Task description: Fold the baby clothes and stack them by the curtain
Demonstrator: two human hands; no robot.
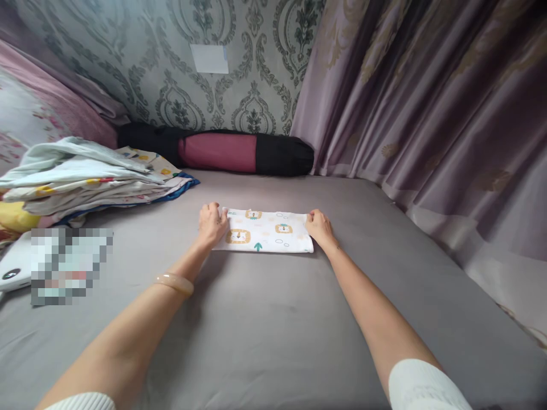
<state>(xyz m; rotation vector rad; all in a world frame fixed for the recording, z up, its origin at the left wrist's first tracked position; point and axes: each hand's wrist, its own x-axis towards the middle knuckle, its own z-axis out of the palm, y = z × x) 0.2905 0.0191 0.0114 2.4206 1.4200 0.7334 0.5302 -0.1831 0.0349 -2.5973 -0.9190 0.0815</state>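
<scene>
A left hand (pixel 211 225) and a right hand (pixel 320 228) pinch opposite ends of a folded white rectangular cloth (pixel 269 233) with tan lion faces, at center frame over a plain grey bedsheet (pixel 265 330). A loose pale fabric pile (pixel 92 171) sits at left.

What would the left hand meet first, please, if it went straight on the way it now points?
Beyond the patterned cloth it touches, the left hand would probably meet the long roll by the wall, though depth is unclear.
</scene>
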